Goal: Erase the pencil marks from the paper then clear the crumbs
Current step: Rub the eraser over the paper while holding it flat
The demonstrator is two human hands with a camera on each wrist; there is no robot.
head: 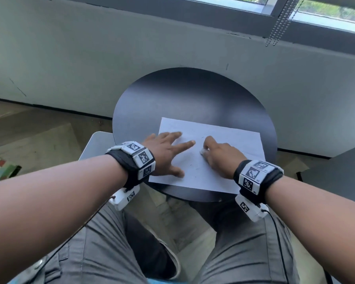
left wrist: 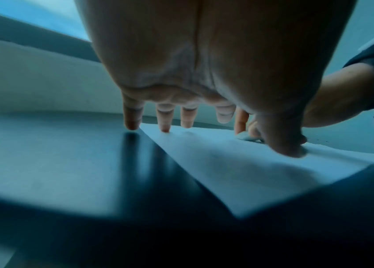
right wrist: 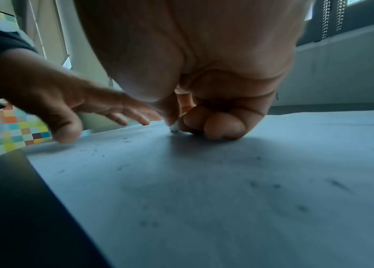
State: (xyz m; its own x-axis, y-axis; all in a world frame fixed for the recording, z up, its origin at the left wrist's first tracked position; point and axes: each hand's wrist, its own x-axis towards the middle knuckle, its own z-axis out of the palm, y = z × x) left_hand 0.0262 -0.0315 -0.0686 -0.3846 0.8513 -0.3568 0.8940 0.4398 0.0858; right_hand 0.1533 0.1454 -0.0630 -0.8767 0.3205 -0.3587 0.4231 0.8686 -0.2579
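Round dark table sat under both your hands, with the paper lying flat on its near half. The sheet reached from beneath your left hand across and past your right hand. Your left hand lay spread, fingers straight, thumb and middle fingertips pressing the sheet's left side, little finger on bare table just off its edge; it held nothing. Your right hand was curled, pinching a small white eraser between thumb and fingers, its tip down on the sheet just right of your left fingertips. Judged: erasing was mid-way. Faint pencil marks showed just beyond your right fingers. Dark crumbs lay scattered between your hands and nearer your right wrist, uncleared. Sweeping had not begun.
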